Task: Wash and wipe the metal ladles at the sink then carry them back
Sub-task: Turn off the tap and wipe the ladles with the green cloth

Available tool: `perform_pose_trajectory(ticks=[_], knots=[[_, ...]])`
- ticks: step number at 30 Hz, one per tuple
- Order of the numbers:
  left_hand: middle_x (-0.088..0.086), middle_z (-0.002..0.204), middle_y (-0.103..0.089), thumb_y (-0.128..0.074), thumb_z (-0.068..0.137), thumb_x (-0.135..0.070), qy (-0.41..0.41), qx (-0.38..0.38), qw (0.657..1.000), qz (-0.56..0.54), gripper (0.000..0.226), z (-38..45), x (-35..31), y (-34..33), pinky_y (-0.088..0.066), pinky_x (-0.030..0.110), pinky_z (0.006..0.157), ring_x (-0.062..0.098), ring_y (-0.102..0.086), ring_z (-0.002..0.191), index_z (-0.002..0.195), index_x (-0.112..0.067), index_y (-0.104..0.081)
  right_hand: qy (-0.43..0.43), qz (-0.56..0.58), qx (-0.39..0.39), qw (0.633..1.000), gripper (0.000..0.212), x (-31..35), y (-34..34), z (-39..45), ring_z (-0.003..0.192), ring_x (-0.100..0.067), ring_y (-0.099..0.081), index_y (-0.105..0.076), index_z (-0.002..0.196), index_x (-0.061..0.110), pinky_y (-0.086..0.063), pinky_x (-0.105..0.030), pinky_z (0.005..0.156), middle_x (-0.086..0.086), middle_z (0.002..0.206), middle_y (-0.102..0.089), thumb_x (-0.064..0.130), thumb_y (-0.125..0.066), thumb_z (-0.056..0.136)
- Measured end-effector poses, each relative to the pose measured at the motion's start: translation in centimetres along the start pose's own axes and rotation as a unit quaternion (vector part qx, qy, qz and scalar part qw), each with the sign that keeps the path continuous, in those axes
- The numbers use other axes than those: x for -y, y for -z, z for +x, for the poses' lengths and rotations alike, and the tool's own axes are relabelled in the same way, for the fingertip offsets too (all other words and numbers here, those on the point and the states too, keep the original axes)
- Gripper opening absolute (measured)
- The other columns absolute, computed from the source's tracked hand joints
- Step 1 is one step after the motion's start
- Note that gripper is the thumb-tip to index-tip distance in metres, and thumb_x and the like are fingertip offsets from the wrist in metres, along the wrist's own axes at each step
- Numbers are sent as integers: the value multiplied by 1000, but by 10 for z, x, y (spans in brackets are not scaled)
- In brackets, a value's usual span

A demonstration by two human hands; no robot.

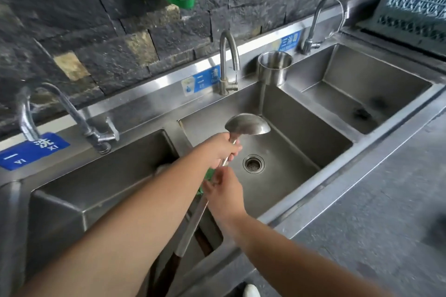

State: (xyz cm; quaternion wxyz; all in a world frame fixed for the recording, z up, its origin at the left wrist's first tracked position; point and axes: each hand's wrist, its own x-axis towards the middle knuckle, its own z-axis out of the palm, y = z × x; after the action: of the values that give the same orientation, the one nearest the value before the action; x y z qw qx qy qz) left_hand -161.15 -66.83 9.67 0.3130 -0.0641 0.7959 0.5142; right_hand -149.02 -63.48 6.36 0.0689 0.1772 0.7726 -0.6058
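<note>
Left hand (224, 149) grips the ladle (246, 125) high on its shaft, just below the bowl, which lies beyond the knuckles over the middle sink (301, 152). Right hand (223, 190), nearer the body, pinches something green against the shaft, whose long axis runs back toward the person.

left hand (223, 149) curled tight round a shaft, arm reaching toward 1 o'clock | right hand (223, 191) just below it at 6 o'clock, fingers pinching (grip partly hidden) | both forearms bare
</note>
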Motion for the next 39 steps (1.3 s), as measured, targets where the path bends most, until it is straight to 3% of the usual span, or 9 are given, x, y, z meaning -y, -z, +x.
perform_pose_trajectory(ticks=[8, 11, 14, 18, 22, 25, 29, 34, 39], knots=[[8, 81, -58, -57, 93, -16, -12, -32, 998, -60, 6, 11, -19, -21, -45, 28, 64, 20, -57, 70, 96, -14, -53, -155, 275, 46, 948, 17, -15, 26, 9, 62, -17, -56, -57, 91, 4, -47, -22, 50, -9, 76, -57, 14, -48, 101], [8, 98, -55, -62, 84, -32, -14, -53, 998, 27, 32, -7, -1, -16, -46, 33, 80, 22, -55, 88, 112, -19, -53, -160, 285, 24, 945, 20, -20, 38, 41, 59, -19, -57, -55, 84, 7, -48, -30, 57, -10, 73, -58, 14, -47, 101], [5, 88, -54, -58, 93, -26, 40, 5, 998, 51, 9, -47, 36, -17, -40, 27, 67, 15, -55, 75, 96, -18, -55, -174, 254, 6, 951, 21, -31, 51, 77, 47, -16, -56, -52, 82, 6, -42, -23, 44, -10, 67, -57, 15, -48, 101], [-9, 60, -63, -62, 92, -22, 91, 96, 991, 23, 7, -86, 74, -37, -44, 18, 52, 2, -56, 48, 88, -15, -62, -219, 289, -13, 932, 19, -49, 62, 116, 49, -18, -55, -52, 86, 4, -45, -25, 48, -10, 65, -53, 14, -48, 101], [-1, 68, -65, -66, 88, -13, 97, 93, 990, -35, 7, -74, 85, -56, -38, 13, 42, 8, -61, 54, 86, -15, -60, -245, 267, -11, 932, 13, -69, 62, 138, 47, -18, -57, -52, 100, -2, -48, -25, 45, -14, 69, -53, 11, -52, 99], [12, 79, -65, -68, 86, -10, 119, 68, 987, -87, 10, -53, 88, -67, -45, 22, 54, 23, -65, 70, 92, -9, -60, -267, 196, 19, 944, 9, -84, 60, 147, 57, -21, -57, -54, 90, 2, -49, -27, 48, -13, 72, -55, 7, -60, 93], [12, 77, -67, -65, 89, -6, 150, 46, 976, -151, 14, -27, 92, -74, -58, 33, 66, 22, -69, 64, 101, -2, -61, -251, 40, 71, 965, 7, -104, 56, 149, 56, -20, -55, -60, 81, 8, -49, -29, 56, -9, 66, -53, 6, -66, 83], [16, 90, -70, -73, 78, -16, 160, 55, 981, -99, 26, -9, 103, -84, -54, 53, 90, 34, -71, 92, 100, -7, -63, -232, -9, 72, 970, 6, -118, 62, 156, 57, -24, -55, -60, 75, 2, -50, -31, 53, -11, 63, -55, 1, -64, 80], [11, 88, -67, -72, 82, -16, 138, 58, 987, -51, 13, 4, 110, -92, -53, 48, 90, 28, -68, 87, 94, -14, -66, -221, -79, 70, 969, 6, -138, 64, 171, 68, -28, -65, -62, 80, 7, -60, -46, 75, -12, 74, -67, 8, -67, 76]])
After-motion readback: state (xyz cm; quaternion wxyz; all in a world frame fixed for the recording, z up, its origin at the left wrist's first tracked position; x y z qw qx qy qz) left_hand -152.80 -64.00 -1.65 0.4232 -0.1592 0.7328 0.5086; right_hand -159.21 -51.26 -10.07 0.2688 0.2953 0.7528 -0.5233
